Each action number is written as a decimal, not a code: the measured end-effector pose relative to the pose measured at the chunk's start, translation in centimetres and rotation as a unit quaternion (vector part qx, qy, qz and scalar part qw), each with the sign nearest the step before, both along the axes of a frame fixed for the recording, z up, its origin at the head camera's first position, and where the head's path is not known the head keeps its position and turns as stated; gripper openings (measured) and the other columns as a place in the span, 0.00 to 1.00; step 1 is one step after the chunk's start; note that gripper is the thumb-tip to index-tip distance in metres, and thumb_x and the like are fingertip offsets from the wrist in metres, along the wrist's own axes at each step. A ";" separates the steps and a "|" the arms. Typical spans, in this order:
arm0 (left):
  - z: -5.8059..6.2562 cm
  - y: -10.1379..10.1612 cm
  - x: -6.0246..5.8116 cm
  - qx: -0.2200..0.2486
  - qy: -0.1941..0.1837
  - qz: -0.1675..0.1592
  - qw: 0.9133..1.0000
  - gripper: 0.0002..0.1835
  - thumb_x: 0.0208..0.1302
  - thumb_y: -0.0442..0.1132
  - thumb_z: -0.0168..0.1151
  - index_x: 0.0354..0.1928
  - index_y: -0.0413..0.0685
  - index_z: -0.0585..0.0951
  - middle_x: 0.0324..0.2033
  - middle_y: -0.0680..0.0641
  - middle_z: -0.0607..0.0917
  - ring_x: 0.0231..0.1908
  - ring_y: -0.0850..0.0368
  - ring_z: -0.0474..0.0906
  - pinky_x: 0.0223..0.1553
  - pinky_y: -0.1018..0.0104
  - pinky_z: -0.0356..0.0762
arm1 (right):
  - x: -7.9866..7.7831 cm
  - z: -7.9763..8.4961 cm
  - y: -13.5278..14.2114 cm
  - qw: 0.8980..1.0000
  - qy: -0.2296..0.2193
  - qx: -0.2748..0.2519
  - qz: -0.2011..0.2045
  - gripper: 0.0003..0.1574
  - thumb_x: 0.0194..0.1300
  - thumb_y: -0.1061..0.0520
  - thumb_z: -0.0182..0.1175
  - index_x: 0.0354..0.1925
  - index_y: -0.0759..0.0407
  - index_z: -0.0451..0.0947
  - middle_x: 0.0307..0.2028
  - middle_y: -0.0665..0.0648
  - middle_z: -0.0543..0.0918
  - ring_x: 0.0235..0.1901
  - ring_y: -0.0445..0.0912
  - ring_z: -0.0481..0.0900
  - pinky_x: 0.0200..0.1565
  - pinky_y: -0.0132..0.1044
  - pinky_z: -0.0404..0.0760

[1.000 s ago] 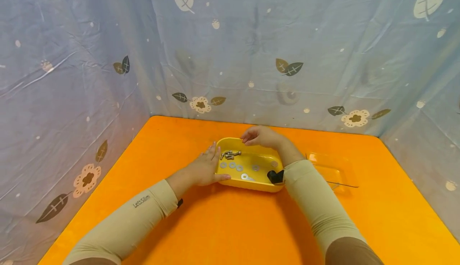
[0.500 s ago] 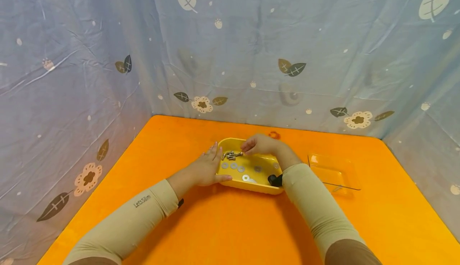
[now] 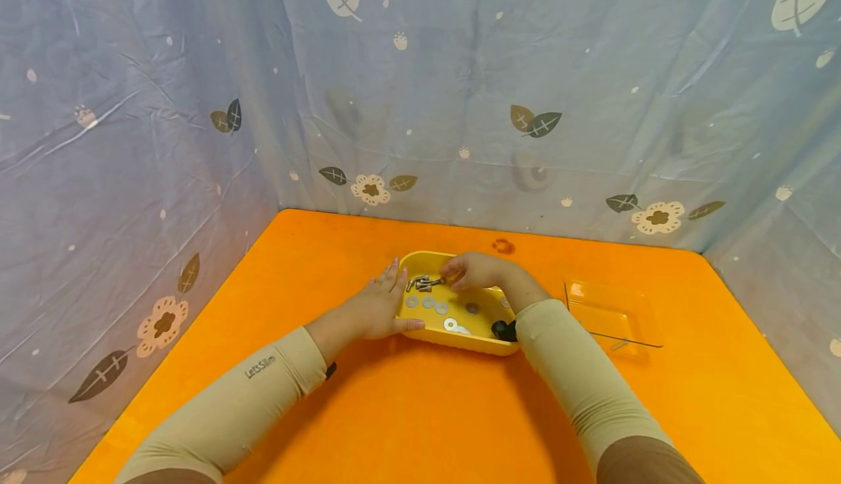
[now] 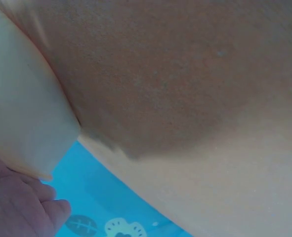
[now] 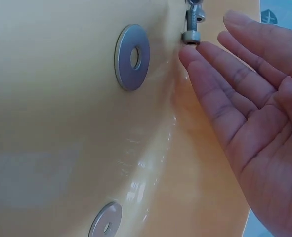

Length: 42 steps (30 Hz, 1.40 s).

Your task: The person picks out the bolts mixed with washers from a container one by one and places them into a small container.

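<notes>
Sleeves (image 3: 243, 389): Nearest us, both reach in over the orange table (image 3: 427, 418).
Left hand (image 3: 377, 310): Straight fingers along the left end of the yellow tray (image 3: 460, 339), thumb apart over its near rim; we'd say that's there to steady it against sliding.
Washers (image 5: 128, 78): Flat and scattered across the tray floor, and we reckon that spread makes each easy to single out.
Right hand (image 3: 479, 274): Dipping over the far side, digits apart, nothing visibly gripped!
Screws (image 3: 425, 285): Bunched in the tray's far left part, just left of the right hand's fingertips; close up, one screw head (image 5: 191, 37) sits right beside them, touching or not we can't tell.
Clear tray (image 3: 631, 341): Out to the right, past the right sleeve.
Curtain (image 3: 447, 104): Farthest of all, leaf-and-flower folds behind the table.
</notes>
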<state>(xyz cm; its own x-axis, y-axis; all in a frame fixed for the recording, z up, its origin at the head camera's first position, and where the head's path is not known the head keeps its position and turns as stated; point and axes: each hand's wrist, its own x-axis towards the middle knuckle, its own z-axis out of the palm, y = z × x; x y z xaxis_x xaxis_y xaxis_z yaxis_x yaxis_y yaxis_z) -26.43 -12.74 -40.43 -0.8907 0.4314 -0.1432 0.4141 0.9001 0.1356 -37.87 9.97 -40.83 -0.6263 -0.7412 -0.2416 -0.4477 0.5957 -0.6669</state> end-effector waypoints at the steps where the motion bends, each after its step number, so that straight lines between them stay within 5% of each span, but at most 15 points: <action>1: 0.0 0.0 0.0 0.000 0.001 0.000 1.000 0.56 0.55 0.72 0.45 0.70 0.35 0.41 0.68 0.35 0.34 0.69 0.44 0.36 0.65 0.47 0.46 | 0.0 0.0 0.0 1.000 0.001 -0.001 0.001 0.25 0.59 0.66 0.59 0.56 0.68 0.71 0.53 0.63 0.76 0.50 0.52 0.77 0.50 0.39 0.75; 13: 0.0 0.0 0.0 0.004 -0.002 0.002 1.000 0.57 0.55 0.72 0.46 0.70 0.36 0.41 0.68 0.35 0.33 0.69 0.43 0.36 0.65 0.47 0.46 | -0.1 -0.6 -0.1 1.000 -0.025 0.002 0.006 0.24 0.60 0.63 0.60 0.55 0.65 0.72 0.46 0.57 0.82 0.46 0.47 0.78 0.50 0.39 0.75; 23: -0.4 -0.1 -0.3 0.006 0.001 0.000 1.000 0.57 0.54 0.74 0.44 0.70 0.36 0.41 0.68 0.35 0.33 0.69 0.43 0.37 0.65 0.46 0.46 | -0.1 -1.1 -0.4 0.993 -0.115 -0.029 -0.012 0.29 0.60 0.64 0.59 0.60 0.66 0.66 0.49 0.60 0.80 0.49 0.47 0.77 0.51 0.38 0.75; 32: -0.4 -0.2 -0.3 0.000 0.002 0.001 1.000 0.58 0.53 0.75 0.42 0.70 0.37 0.39 0.69 0.35 0.34 0.69 0.44 0.35 0.65 0.47 0.46 | -0.4 -1.8 -0.7 0.998 -0.050 -0.025 -0.014 0.33 0.59 0.65 0.59 0.61 0.73 0.62 0.35 0.58 0.82 0.32 0.42 0.78 0.38 0.32 0.77; 38: -0.2 -0.1 -0.2 0.003 -0.007 0.001 1.000 0.58 0.53 0.75 0.42 0.70 0.37 0.39 0.68 0.35 0.33 0.69 0.44 0.35 0.65 0.47 0.46 | -0.6 -2.4 -0.8 0.999 -0.013 -0.031 0.027 0.33 0.59 0.59 0.61 0.60 0.70 0.65 0.25 0.51 0.79 0.22 0.40 0.74 0.29 0.30 0.75; 42: -0.2 -0.2 -0.2 -0.001 -0.009 -0.001 1.000 0.59 0.52 0.76 0.40 0.70 0.37 0.38 0.68 0.35 0.32 0.69 0.45 0.34 0.65 0.48 0.45 | -0.5 -2.6 -1.2 1.000 0.006 -0.014 0.007 0.32 0.58 0.58 0.63 0.59 0.65 0.68 0.23 0.53 0.77 0.20 0.41 0.72 0.27 0.31 0.73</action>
